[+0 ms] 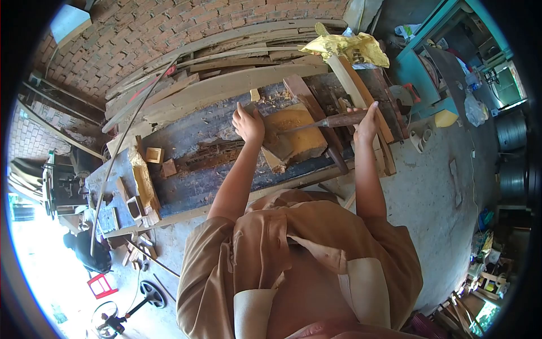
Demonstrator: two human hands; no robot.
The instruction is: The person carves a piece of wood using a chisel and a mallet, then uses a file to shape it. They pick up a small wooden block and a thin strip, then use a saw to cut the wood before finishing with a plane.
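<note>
My right hand [367, 121] is wrapped round the brown wooden handle of a tool [345, 119]. Its thin metal shaft points left over a yellowish wood block [307, 138] on the dark workbench [186, 189]. My left hand [248, 122] is at the block's left side, beside a dark flat piece [276, 144] that leans on the block. Its fingers are bent around the top of something dark that I cannot make out. Wood chips lie on and behind the block.
Clamping bars [302, 90] cross the bench right of the block. A yellow bag [355, 50] sits at the back right, long boards [226, 79] along the brick wall. Small wooden boxes [154, 155] and a carved piece [142, 175] are at the left; a long thin rod [127, 127] crosses there.
</note>
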